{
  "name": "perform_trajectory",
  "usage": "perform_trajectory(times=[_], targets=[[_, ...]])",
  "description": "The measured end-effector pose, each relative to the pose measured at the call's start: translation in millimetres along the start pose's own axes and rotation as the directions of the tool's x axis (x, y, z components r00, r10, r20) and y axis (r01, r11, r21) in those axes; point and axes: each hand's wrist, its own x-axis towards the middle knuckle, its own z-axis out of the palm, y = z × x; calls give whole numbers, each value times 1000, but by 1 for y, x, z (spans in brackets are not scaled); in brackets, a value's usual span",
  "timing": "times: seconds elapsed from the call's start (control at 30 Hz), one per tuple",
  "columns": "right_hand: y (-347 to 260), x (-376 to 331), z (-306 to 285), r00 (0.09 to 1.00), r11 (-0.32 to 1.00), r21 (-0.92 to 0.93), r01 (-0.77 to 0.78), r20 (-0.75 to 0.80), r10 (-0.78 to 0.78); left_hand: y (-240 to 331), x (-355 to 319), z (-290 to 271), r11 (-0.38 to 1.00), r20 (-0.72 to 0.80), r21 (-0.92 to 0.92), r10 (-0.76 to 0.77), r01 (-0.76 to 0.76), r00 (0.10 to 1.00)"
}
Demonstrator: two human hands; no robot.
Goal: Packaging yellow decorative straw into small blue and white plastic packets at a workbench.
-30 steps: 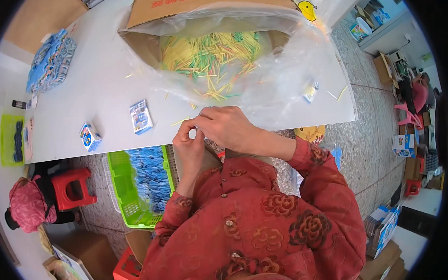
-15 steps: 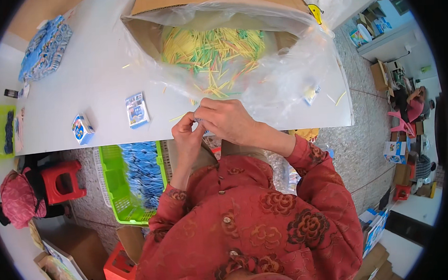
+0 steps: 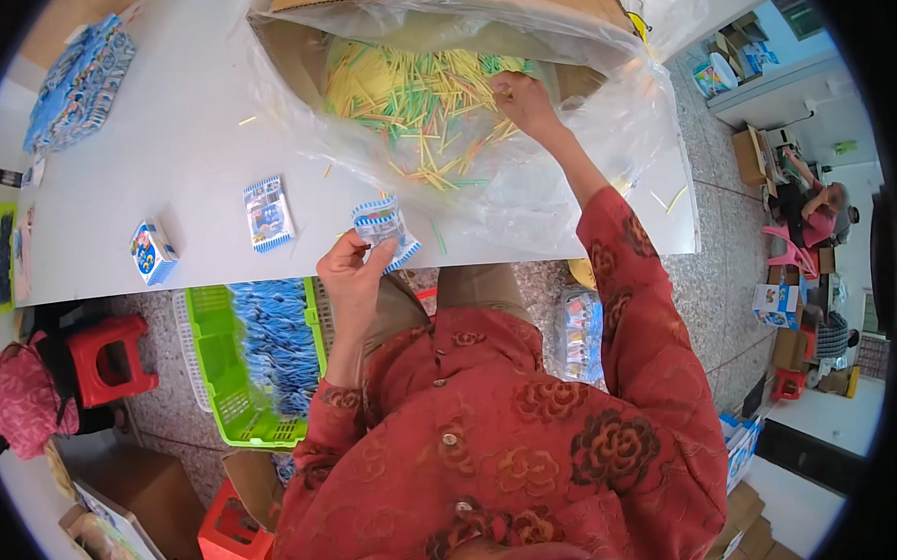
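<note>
My left hand (image 3: 352,274) pinches a small blue-and-white packet (image 3: 380,226) by its lower left part, just above the table's front edge. My right arm stretches forward over the opening of a cardboard box. The right hand (image 3: 523,102) is at the right side of a heap of thin yellow, green and pink sticks (image 3: 415,96), its fingers bent down and drawn together. What lies between those fingertips is hidden. Clear plastic film (image 3: 555,200) lines the box and spreads over its front onto the table.
On the white table (image 3: 197,141) lie a flat packet (image 3: 268,213), a small blue-and-white box (image 3: 154,253) and a stack of blue packets (image 3: 79,81). Below, a green basket (image 3: 212,370) holds many blue packets. Red stools (image 3: 112,362) stand at left; people sit at far right.
My hands, together before, are now apart. The right has moved forward and right to the heap of sticks. The left still holds the packet, now in plain sight.
</note>
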Motion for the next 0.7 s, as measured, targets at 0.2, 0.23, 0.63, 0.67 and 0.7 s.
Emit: perform_trajectory(times=[0.2,0.23,0.63,0.67,0.7], targets=[[13,20,25,990,955,-296,-14,132,55,1,-3,-6,1000,-17,7,4,-4,1000],[10,24,26,990,956,-293,-14,131,55,1,-4,-7,1000,-18,7,-1,1,1000],[-15,47,35,968,920,-388,-49,208,140,-1,-6,-8,1000,-19,-2,-19,19,1000],[-19,45,37,977,926,-375,-37,182,113,-2,-6,-8,1000,-16,0,-18,18,1000],[-19,44,39,984,931,-363,-28,153,89,-5,-5,-8,1000,-17,11,10,-10,1000]])
